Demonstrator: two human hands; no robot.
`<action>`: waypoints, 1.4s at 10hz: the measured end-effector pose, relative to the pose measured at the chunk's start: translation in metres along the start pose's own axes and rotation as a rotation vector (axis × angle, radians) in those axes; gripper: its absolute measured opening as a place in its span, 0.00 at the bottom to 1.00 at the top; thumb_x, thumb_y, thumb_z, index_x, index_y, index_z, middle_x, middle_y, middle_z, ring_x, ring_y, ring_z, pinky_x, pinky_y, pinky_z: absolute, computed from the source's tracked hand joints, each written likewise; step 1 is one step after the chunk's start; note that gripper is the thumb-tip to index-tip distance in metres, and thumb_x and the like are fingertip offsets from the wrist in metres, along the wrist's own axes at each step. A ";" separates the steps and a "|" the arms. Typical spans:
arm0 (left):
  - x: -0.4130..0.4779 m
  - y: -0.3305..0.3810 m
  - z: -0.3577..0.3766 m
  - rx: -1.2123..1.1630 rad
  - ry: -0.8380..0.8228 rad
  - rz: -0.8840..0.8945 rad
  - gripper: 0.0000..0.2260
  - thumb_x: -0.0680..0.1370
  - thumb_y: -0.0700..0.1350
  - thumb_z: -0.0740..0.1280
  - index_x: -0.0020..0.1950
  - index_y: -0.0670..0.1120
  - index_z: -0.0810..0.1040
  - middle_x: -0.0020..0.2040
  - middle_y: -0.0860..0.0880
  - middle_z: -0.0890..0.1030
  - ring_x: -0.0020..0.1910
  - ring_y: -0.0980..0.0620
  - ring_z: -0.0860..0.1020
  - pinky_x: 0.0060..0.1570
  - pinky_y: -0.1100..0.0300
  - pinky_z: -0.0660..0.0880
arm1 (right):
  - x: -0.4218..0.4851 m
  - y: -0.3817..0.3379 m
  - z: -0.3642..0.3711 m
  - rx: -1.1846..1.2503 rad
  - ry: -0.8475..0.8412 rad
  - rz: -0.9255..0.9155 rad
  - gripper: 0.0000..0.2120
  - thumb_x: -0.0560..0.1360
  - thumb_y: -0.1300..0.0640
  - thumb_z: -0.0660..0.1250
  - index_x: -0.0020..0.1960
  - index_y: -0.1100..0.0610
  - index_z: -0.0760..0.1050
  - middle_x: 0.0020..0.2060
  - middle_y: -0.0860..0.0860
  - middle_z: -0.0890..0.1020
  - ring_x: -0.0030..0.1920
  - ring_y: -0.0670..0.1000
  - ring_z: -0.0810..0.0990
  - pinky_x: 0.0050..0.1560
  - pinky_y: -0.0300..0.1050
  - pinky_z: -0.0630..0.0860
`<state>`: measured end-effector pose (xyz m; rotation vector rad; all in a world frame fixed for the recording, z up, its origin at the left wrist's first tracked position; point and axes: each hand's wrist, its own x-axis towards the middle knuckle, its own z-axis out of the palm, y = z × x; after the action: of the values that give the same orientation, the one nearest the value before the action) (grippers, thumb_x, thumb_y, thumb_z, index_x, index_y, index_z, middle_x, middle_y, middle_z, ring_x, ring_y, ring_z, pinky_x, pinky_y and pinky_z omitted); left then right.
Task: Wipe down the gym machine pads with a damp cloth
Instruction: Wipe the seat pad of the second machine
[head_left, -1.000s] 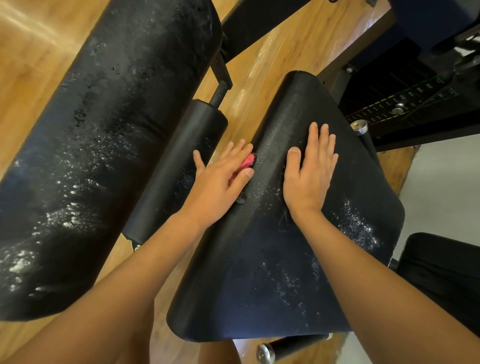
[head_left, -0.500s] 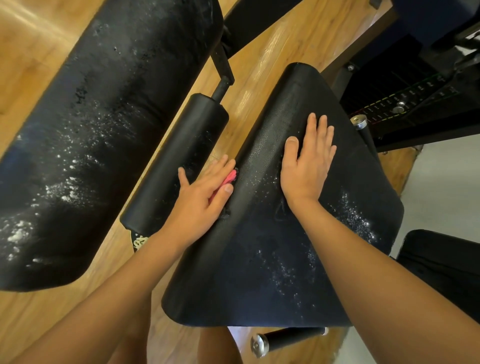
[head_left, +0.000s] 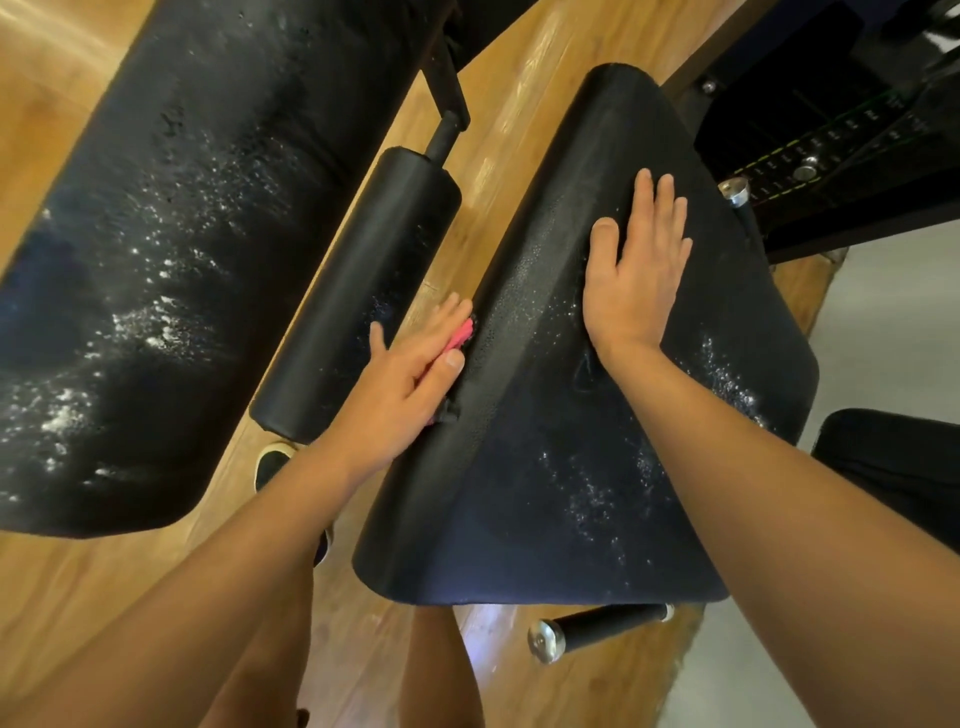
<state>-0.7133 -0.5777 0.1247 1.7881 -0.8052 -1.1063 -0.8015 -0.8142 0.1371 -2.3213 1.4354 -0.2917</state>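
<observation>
A black seat pad (head_left: 545, 467) fills the centre, flecked with white specks. My right hand (head_left: 631, 275) lies flat on its upper part, fingers straight and together. My left hand (head_left: 410, 384) presses a pink cloth (head_left: 460, 335) against the pad's left side edge; only a small strip of the cloth shows between the fingers. A long black back pad (head_left: 156, 260), heavily speckled white, lies at the left. A black roller pad (head_left: 358, 291) sits between the two pads.
A wooden floor (head_left: 78, 597) lies below. A chrome-capped handle (head_left: 597, 626) sticks out under the seat pad's near edge. A weight stack with a pin (head_left: 805, 171) stands at the upper right. My shoe (head_left: 272, 462) shows by the roller.
My left hand with the cloth slid from the top face of the seat pad down and left onto its side edge. My right hand stayed flat on the pad.
</observation>
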 end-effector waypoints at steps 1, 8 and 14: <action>-0.034 -0.009 0.007 0.011 0.033 0.016 0.20 0.85 0.59 0.53 0.77 0.69 0.55 0.80 0.68 0.55 0.81 0.60 0.55 0.76 0.48 0.27 | -0.001 -0.001 0.000 0.004 0.001 0.008 0.30 0.83 0.45 0.50 0.83 0.51 0.55 0.83 0.51 0.54 0.83 0.52 0.47 0.82 0.58 0.44; -0.125 -0.027 0.028 0.003 0.195 -0.096 0.18 0.84 0.64 0.51 0.73 0.78 0.59 0.76 0.75 0.58 0.73 0.79 0.46 0.75 0.48 0.42 | -0.001 -0.001 -0.002 -0.021 -0.018 0.002 0.30 0.84 0.44 0.48 0.84 0.50 0.53 0.83 0.51 0.53 0.83 0.53 0.46 0.82 0.59 0.44; -0.125 -0.034 0.036 -0.009 0.264 -0.124 0.19 0.85 0.64 0.52 0.76 0.72 0.62 0.79 0.68 0.61 0.79 0.69 0.50 0.77 0.50 0.47 | -0.002 -0.001 -0.003 -0.021 -0.021 0.005 0.29 0.84 0.45 0.50 0.84 0.50 0.53 0.83 0.51 0.53 0.83 0.53 0.46 0.82 0.58 0.44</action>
<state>-0.7934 -0.4696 0.1303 1.9470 -0.5364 -0.9230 -0.8029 -0.8127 0.1404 -2.3298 1.4413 -0.2515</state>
